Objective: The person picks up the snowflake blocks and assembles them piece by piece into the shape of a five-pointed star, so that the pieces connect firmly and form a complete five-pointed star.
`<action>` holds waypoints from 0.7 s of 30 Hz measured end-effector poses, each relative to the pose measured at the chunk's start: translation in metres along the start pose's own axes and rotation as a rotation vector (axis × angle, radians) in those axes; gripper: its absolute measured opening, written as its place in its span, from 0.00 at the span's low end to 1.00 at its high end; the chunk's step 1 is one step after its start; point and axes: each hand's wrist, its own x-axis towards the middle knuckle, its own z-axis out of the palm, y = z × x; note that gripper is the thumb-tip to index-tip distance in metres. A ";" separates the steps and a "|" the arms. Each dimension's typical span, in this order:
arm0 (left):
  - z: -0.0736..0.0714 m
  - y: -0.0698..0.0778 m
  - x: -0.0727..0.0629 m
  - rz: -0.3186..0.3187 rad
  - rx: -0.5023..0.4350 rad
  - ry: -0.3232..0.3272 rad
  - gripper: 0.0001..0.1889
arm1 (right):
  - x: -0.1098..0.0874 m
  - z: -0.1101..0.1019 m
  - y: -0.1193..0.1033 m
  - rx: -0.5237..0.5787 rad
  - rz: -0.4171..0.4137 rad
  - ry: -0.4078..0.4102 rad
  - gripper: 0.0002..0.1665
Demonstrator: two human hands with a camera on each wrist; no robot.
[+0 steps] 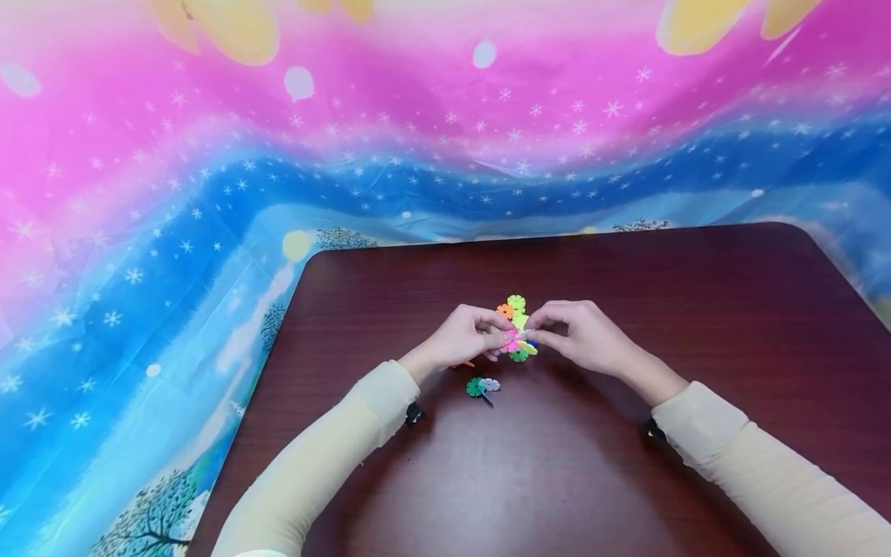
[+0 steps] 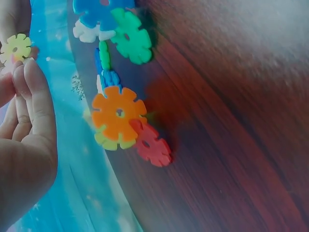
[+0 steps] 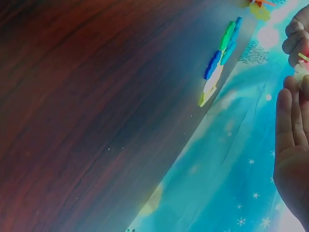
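My left hand (image 1: 473, 333) pinches a pink notched snowflake disc (image 1: 510, 341) above the table. Facing it, my right hand (image 1: 581, 333) pinches a small whitish disc right against the pink one, partly hidden by the fingertips. A yellow disc (image 1: 530, 349) juts from between the hands; in the left wrist view a yellow disc (image 2: 15, 49) shows above the left fingertips. Behind the hands lie a yellow-green disc (image 1: 516, 302) and an orange disc (image 1: 504, 311), with a green disc (image 1: 519, 356) showing below. In the right wrist view, a whitish disc (image 3: 301, 71) sits between both hands' fingertips.
Nearer on the dark wooden table (image 1: 696, 309) lies a small joined cluster with a green disc (image 1: 476, 387) and a white disc (image 1: 492, 384). An orange disc (image 2: 119, 113) and a red disc (image 2: 153, 145) lie together. A patterned cloth (image 1: 418, 100) hangs behind the table.
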 end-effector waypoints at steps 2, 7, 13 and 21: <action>-0.002 0.000 0.000 -0.012 -0.001 0.002 0.11 | 0.001 -0.002 -0.001 0.011 0.025 -0.022 0.13; -0.013 -0.002 -0.002 -0.042 0.034 0.039 0.12 | 0.001 -0.004 0.005 -0.038 0.112 -0.083 0.23; -0.034 -0.017 -0.010 -0.092 0.106 0.140 0.12 | -0.001 -0.001 0.022 -0.314 0.141 -0.162 0.19; -0.054 -0.036 -0.012 -0.191 0.237 0.254 0.11 | 0.000 0.008 0.029 -0.477 0.172 -0.233 0.21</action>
